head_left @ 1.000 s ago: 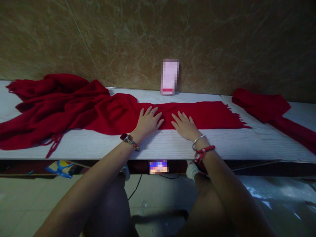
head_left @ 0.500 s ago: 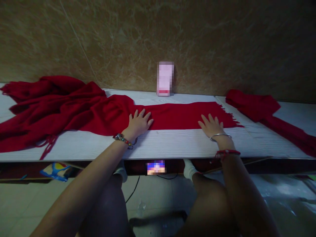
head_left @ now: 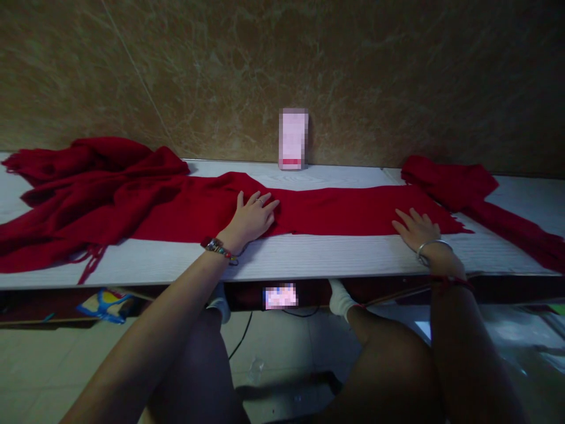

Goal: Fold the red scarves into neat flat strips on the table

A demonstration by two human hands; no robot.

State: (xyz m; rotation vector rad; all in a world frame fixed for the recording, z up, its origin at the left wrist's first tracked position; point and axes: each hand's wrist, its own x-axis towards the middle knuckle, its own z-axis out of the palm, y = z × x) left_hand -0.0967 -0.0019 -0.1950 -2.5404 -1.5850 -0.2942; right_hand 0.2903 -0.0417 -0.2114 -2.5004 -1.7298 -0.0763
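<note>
A red fringed scarf (head_left: 335,211) lies along the white wood-grain tabletop (head_left: 326,256). Its right stretch is flat and narrow, while the left part is bunched in loose folds. My left hand (head_left: 253,219) rests palm down on the scarf where the flat stretch meets the folds, fingers spread. Near the fringed right end, my right hand (head_left: 417,229) also lies on the cloth with its fingers apart. Another length of red cloth (head_left: 459,185) sits crumpled to the right, touching or overlapped by the scarf's fringed end.
A blurred pink box-like object (head_left: 293,138) stands at the back against the brown marbled wall (head_left: 247,70). Below the table edge are a blurred bright rectangle (head_left: 281,296), a blue-and-yellow packet (head_left: 106,305) and a black cable (head_left: 242,335).
My right hand has moved right, and the scarf's fringed end has shifted right with it, up to the other red cloth. My left hand has moved slightly right.
</note>
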